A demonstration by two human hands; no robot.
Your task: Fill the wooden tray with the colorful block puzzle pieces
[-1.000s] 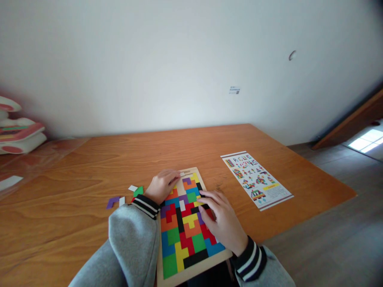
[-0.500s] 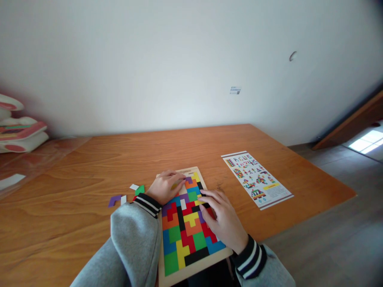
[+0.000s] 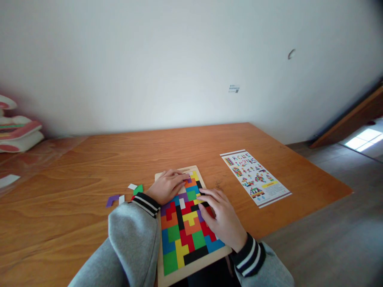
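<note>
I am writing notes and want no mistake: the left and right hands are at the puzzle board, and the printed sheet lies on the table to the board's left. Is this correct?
Not quite. In the head view, the printed sheet lies on the table to the right of the puzzle board. The left hand and right hand are indeed at the board.

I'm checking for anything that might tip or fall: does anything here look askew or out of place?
The puzzle board seems to jut past the near edge of the table, since a dark area shows just beyond its near side. Nothing looks spilled or damaged.
</note>
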